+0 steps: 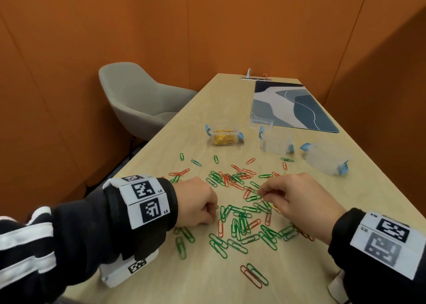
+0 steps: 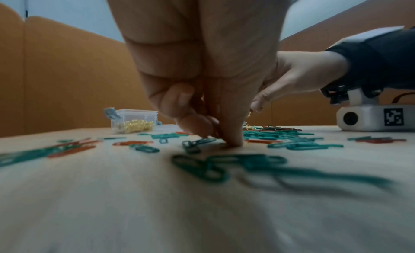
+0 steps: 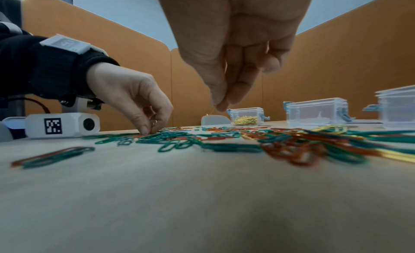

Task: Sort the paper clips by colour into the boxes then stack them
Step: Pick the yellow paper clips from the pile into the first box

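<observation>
The clips (image 1: 239, 213), green and red with a few gold, lie scattered across the near half of the tabletop (image 1: 299, 269), thickest between the two hands. Bare wood shows along the near edge and toward the right edge; the left edge runs close behind the left wrist.

The left hand (image 1: 196, 203) is curled, fingertips down on the tabletop at the left side of the pile. The left wrist view shows its thumb and forefinger pressed together at the wood, seemingly pinching something small and dark that is too blurred to name.

The right hand (image 1: 297, 200) hovers above the pile's right side, its thumb and forefinger pinching a thin gold clip (image 1: 261, 198). In the right wrist view the clip is only a faint gold line under the fingertips (image 3: 221, 104), clear of the tabletop.

Beyond the pile stand three boxes: one holding gold clips (image 1: 224, 135) mid-tabletop, a clear box (image 1: 275, 142) to its right, and a third box (image 1: 326, 157) near the right edge, all with blue latches. A loose lid (image 1: 261, 122) lies just behind the clear box, overlapping a blue mat (image 1: 292, 106) toward the far right corner. A grey chair (image 1: 140, 98) stands off the left edge.

The right wrist view shows yellow clips (image 3: 327, 128) in the heap, which the head view hides under the right hand.
</observation>
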Demonstrator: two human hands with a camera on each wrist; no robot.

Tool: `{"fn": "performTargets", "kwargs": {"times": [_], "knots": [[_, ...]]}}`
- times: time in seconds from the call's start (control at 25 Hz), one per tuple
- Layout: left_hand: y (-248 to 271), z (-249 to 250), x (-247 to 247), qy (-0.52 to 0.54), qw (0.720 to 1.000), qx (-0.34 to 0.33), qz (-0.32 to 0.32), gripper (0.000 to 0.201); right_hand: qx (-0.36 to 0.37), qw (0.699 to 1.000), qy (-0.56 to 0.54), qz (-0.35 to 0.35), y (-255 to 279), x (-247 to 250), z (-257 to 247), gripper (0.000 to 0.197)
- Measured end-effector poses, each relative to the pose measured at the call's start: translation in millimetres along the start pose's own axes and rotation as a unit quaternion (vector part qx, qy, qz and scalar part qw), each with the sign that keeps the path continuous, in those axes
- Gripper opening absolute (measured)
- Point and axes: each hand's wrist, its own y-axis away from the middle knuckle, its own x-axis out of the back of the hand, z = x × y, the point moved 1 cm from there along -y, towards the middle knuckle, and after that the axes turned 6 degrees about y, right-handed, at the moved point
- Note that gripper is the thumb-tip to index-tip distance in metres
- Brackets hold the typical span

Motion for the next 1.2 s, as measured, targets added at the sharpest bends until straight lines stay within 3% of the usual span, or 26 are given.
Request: {"fn": "performTargets", "kwargs": {"times": [0.16, 0.24, 0.28, 0.32, 0.4, 0.52, 0.56, 0.64, 0.76, 0.8, 0.84, 0.88, 0.96, 1.0, 1.04, 1.08, 1.2], "knots": [[-4.3, 7.2, 1.9, -0.017, 1.0, 0.006, -0.02, 0.015, -0.022, 0.996, -0.046, 0.077, 11.1, 10.7, 21.9, 0.012], [-11.6, 7.6, 9.1, 0.127, 0.992, 0.013, 0.008, 0.004, -0.001, 0.986, -0.086, 0.142, 15.6, 14.1, 29.2, 0.009], [-15.5, 9.3, 10.4, 0.245, 0.969, 0.021, 0.012, 0.006, 0.02, 0.98, -0.1, 0.171, 17.7, 15.4, 29.9, 0.009], [-18.0, 13.5, 10.3, 0.367, 0.93, 0.029, 0.004, 0.009, 0.049, 0.974, -0.113, 0.19, 19.6, 16.6, 28.1, 0.009], [-22.3, 26.3, 9.0, 0.553, 0.831, 0.055, -0.026, 0.016, 0.126, 0.964, -0.125, 0.201, 21.8, 15.9, 21.4, 0.008], [-27.1, 49.9, 5.0, 0.717, 0.686, 0.104, -0.068, 0.018, 0.211, 0.956, -0.112, 0.171, 21.1, 11.7, 12.5, 0.012], [-29.3, 55.6, 2.6, 0.747, 0.65, 0.117, -0.076, 0.018, 0.219, 0.957, -0.112, 0.155, 19.8, 10.3, 10.4, 0.014], [-33.8, 64.3, -3.1, 0.777, 0.612, 0.12, -0.084, 0.022, 0.223, 0.96, -0.115, 0.127, 18.3, 8.2, 7.8, 0.015], [-38.5, 67.2, -3.4, 0.786, 0.599, 0.124, -0.087, 0.022, 0.176, 0.971, -0.104, 0.127, 18.4, 10.9, 14.5, 0.019], [-40.2, 64.3, -0.6, 0.776, 0.61, 0.137, -0.088, 0.024, 0.139, 0.977, -0.083, 0.142, 18.1, 14.3, 21.4, 0.019], [-42.3, 60.5, 2.7, 0.746, 0.644, 0.148, -0.084, 0.028, 0.096, 0.983, -0.06, 0.146, 18.3, 18.2, 29.7, 0.018], [-44.9, 57.4, 5.3, 0.683, 0.711, 0.151, -0.073, 0.029, 0.054, 0.989, -0.04, 0.129, 19.6, 21.7, 37.9, 0.018], [-49.4, 57.3, 10.4, 0.454, 0.883, 0.116, -0.025, 0.02, 0.001, 0.998, -0.014, 0.055, 23.3, 22.9, 46.6, 0.018], [-52.5, 59.8, 12.4, 0.319, 0.944, 0.087, 0.011, 0.014, -0.001, 1.0, 0.001, 0.014, 24.7, 21.4, 45.3, 0.018], [-55.3, 63.7, 13.9, 0.207, 0.976, 0.049, 0.041, 0.012, 0.006, 1.0, 0.018, -0.022, 25.5, 17.7, 41.2, 0.018], [-58.6, 69.1, 15.1, 0.128, 0.99, 0.015, 0.052, 0.014, 0.014, 0.998, 0.034, -0.05, 25.6, 13.6, 36.7, 0.019], [-71.7, 79.9, 16.7, 0.045, 0.997, -0.042, 0.05, 0.018, -0.003, 0.994, 0.066, -0.085, 21.3, 4.4, 30.2, 0.018]]}}
